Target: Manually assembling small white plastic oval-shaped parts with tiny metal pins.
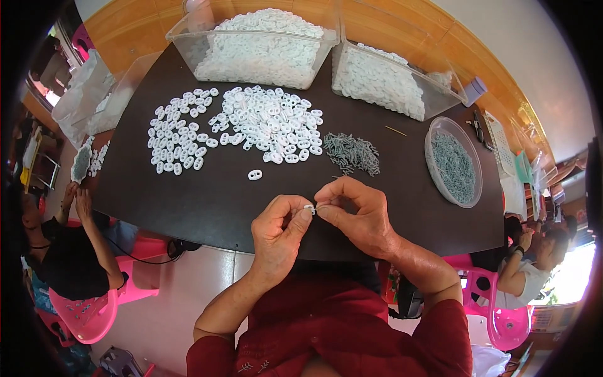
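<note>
At ten o'clock from your hands, flat white plastic ovals with two holes (179,135) lie loose; a careless reach could scatter them. A stray white oval (254,175) sits nearer, same bearing. Your left hand (276,235) pinches a small white plastic piece (309,208) by thumb and forefinger; slack pressure could drop it. Your right hand (359,217) meets it, thumb and forefinger together; whether they grip another part cannot be told. At one o'clock, the slim grey screw-like pieces (353,154) could roll if nudged.
</note>
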Action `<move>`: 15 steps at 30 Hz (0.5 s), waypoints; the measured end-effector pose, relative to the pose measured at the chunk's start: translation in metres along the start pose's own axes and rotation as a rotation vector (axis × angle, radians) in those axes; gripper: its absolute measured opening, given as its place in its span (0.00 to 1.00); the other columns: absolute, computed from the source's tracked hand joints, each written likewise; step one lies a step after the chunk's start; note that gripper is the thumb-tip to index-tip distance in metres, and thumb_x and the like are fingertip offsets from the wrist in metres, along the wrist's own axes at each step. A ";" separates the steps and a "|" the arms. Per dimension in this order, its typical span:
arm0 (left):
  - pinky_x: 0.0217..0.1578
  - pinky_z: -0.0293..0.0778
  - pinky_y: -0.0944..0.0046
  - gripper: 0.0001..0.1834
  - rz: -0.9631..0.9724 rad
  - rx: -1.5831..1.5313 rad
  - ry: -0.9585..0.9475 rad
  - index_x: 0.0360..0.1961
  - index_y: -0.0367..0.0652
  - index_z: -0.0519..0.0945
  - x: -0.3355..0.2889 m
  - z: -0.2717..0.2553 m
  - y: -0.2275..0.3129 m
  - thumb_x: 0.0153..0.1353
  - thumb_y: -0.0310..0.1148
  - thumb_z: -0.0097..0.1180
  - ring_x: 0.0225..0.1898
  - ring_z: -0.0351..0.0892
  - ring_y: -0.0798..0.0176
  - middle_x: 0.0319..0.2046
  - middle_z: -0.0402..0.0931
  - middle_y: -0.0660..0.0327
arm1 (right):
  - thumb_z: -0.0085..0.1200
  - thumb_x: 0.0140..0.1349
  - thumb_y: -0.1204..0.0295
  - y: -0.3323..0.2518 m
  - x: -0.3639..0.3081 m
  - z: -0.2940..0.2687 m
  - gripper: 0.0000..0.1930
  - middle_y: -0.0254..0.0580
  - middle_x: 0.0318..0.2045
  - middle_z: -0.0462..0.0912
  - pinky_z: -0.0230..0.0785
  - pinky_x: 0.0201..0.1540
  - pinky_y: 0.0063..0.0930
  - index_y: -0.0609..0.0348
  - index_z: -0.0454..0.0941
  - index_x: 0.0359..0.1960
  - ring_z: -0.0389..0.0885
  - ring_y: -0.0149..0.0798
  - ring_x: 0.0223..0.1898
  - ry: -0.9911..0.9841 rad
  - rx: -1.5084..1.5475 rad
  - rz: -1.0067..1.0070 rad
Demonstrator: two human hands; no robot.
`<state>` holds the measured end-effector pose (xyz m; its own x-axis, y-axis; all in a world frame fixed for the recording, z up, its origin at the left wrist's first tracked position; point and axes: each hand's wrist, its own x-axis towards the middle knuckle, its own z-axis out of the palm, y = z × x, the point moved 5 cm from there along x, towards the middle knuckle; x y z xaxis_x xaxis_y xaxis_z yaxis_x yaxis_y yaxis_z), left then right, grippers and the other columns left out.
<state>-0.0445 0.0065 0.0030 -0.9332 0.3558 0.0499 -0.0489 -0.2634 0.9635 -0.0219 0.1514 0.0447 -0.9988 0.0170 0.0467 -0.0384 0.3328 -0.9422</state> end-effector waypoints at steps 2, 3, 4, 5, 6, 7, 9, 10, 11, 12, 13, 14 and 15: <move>0.25 0.62 0.76 0.06 0.051 0.046 0.025 0.35 0.35 0.77 0.000 0.000 -0.003 0.64 0.28 0.55 0.25 0.64 0.78 0.26 0.70 0.69 | 0.57 0.56 0.80 0.000 0.000 0.001 0.07 0.32 0.31 0.78 0.70 0.39 0.19 0.65 0.77 0.38 0.74 0.22 0.34 -0.002 0.002 -0.002; 0.24 0.62 0.74 0.06 0.105 0.091 0.044 0.34 0.34 0.77 0.000 0.001 -0.003 0.63 0.27 0.56 0.24 0.64 0.77 0.25 0.70 0.68 | 0.57 0.56 0.81 0.000 0.000 0.001 0.07 0.32 0.30 0.78 0.70 0.38 0.19 0.65 0.77 0.37 0.74 0.22 0.33 0.008 -0.006 -0.023; 0.24 0.62 0.74 0.06 0.105 0.089 0.043 0.34 0.34 0.77 0.001 0.002 -0.004 0.63 0.27 0.56 0.24 0.64 0.77 0.25 0.70 0.68 | 0.58 0.56 0.81 0.000 -0.001 0.002 0.07 0.32 0.30 0.78 0.70 0.37 0.18 0.65 0.77 0.37 0.74 0.21 0.33 0.017 -0.014 -0.044; 0.25 0.63 0.74 0.05 0.146 0.137 0.053 0.33 0.34 0.77 0.001 0.003 -0.001 0.63 0.27 0.56 0.24 0.65 0.76 0.25 0.70 0.67 | 0.58 0.56 0.81 0.002 -0.001 0.003 0.07 0.32 0.30 0.78 0.70 0.37 0.18 0.65 0.77 0.37 0.74 0.21 0.33 0.017 -0.015 -0.044; 0.25 0.63 0.73 0.05 0.187 0.184 0.063 0.33 0.34 0.77 0.001 0.004 0.001 0.62 0.26 0.56 0.24 0.65 0.74 0.25 0.70 0.65 | 0.58 0.56 0.81 0.004 -0.002 0.004 0.07 0.32 0.30 0.79 0.69 0.36 0.18 0.64 0.77 0.37 0.74 0.21 0.33 0.020 -0.011 -0.043; 0.25 0.63 0.73 0.05 0.187 0.182 0.063 0.33 0.34 0.77 0.000 0.004 0.002 0.62 0.26 0.56 0.24 0.65 0.74 0.25 0.70 0.65 | 0.58 0.56 0.81 0.006 -0.002 0.004 0.07 0.32 0.30 0.79 0.69 0.36 0.18 0.64 0.78 0.37 0.75 0.21 0.33 0.022 -0.008 -0.043; 0.25 0.64 0.72 0.04 0.235 0.282 0.073 0.33 0.35 0.77 0.000 0.004 0.005 0.62 0.25 0.55 0.24 0.66 0.73 0.24 0.70 0.64 | 0.58 0.56 0.81 0.007 -0.002 0.006 0.07 0.32 0.30 0.79 0.69 0.36 0.18 0.64 0.78 0.37 0.75 0.21 0.33 0.024 0.018 -0.028; 0.25 0.64 0.72 0.04 0.234 0.281 0.075 0.33 0.35 0.77 0.000 0.003 0.005 0.62 0.25 0.55 0.24 0.66 0.73 0.24 0.70 0.64 | 0.58 0.56 0.81 0.008 -0.002 0.007 0.07 0.33 0.30 0.79 0.69 0.36 0.18 0.65 0.78 0.36 0.75 0.21 0.33 0.027 0.046 -0.015; 0.25 0.64 0.73 0.04 0.208 0.245 0.076 0.33 0.35 0.77 0.001 0.002 0.003 0.62 0.26 0.55 0.24 0.66 0.74 0.25 0.70 0.65 | 0.58 0.56 0.81 0.007 -0.001 0.007 0.07 0.33 0.30 0.79 0.69 0.36 0.18 0.65 0.78 0.36 0.75 0.21 0.33 0.025 0.045 -0.015; 0.25 0.64 0.73 0.04 0.181 0.211 0.080 0.33 0.34 0.77 0.001 0.000 0.002 0.62 0.26 0.56 0.25 0.66 0.75 0.25 0.70 0.67 | 0.58 0.56 0.81 0.006 -0.001 0.008 0.06 0.33 0.30 0.79 0.69 0.37 0.18 0.65 0.78 0.36 0.75 0.22 0.33 0.044 0.088 -0.003; 0.25 0.64 0.73 0.04 0.180 0.213 0.084 0.33 0.34 0.77 0.001 -0.001 0.003 0.62 0.26 0.56 0.25 0.66 0.75 0.25 0.70 0.67 | 0.58 0.56 0.82 0.005 0.000 0.008 0.06 0.33 0.31 0.79 0.69 0.37 0.18 0.65 0.78 0.36 0.75 0.22 0.34 0.063 0.131 0.008; 0.25 0.63 0.74 0.05 0.112 0.091 0.086 0.34 0.34 0.77 0.002 -0.002 0.001 0.63 0.26 0.55 0.25 0.65 0.76 0.26 0.71 0.68 | 0.58 0.56 0.82 0.004 0.000 0.009 0.06 0.33 0.31 0.79 0.69 0.37 0.18 0.65 0.78 0.36 0.75 0.22 0.34 0.058 0.133 0.007; 0.24 0.63 0.75 0.05 0.045 -0.031 0.086 0.35 0.34 0.77 0.003 -0.003 -0.002 0.63 0.26 0.55 0.25 0.65 0.78 0.26 0.71 0.70 | 0.58 0.57 0.82 0.004 0.001 0.008 0.06 0.33 0.31 0.80 0.69 0.38 0.18 0.65 0.78 0.36 0.75 0.23 0.34 0.061 0.147 0.006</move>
<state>-0.0481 0.0055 0.0008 -0.9618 0.2649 0.0692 -0.0157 -0.3058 0.9520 -0.0229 0.1449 0.0383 -0.9954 0.0776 0.0564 -0.0406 0.1914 -0.9807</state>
